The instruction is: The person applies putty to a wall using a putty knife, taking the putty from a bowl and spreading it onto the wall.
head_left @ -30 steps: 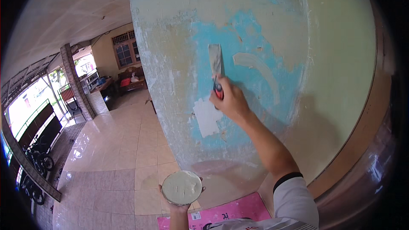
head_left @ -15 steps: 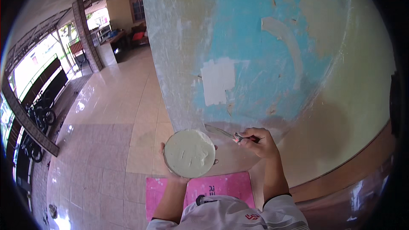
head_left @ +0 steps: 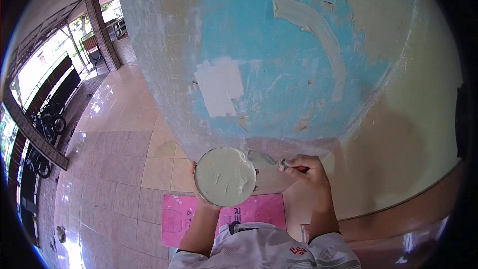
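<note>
Wall [head_left: 259, 45] is patched, much blue uncoated. Right hand [head_left: 309, 168] grips knife [head_left: 262, 158]; left hand [head_left: 204, 201] clasps what looks like putty [head_left: 224, 177].

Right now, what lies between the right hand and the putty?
The head view shows the scraper, its blade reaching from the right hand toward the putty, and left fingertips by its edge. Blade contact is unclear.
</note>
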Motion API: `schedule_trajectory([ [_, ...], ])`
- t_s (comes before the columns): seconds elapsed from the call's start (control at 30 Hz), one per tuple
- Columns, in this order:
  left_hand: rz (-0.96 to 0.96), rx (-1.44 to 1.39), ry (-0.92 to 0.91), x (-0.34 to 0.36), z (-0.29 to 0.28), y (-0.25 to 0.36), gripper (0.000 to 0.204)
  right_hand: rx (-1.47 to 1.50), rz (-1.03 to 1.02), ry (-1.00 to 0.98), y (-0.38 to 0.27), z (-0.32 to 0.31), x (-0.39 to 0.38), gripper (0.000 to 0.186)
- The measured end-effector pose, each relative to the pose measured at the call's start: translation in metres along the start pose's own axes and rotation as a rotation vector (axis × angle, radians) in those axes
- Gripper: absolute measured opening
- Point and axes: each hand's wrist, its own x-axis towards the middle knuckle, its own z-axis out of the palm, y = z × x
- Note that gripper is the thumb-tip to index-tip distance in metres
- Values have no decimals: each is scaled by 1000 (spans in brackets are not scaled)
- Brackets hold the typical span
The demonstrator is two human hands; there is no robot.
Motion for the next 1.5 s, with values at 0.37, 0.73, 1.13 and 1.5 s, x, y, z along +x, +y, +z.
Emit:
schedule_trajectory([
  [0.37,137,-30,-10,12,18,-59,95,-164,46,31,-4,-37,-4,23],
  [0.73,419,-10,380,4,-10,-81,77,-457,-243,-398,-45,-53,-3,36],
  [1.13,410,-9,356,7,-9,-94,81,-444,-296,-424,-37,-61,1,35],
  [1.5,383,-30,293,12,-4,-90,84,-448,-302,-448,-46,-62,16,34],
])
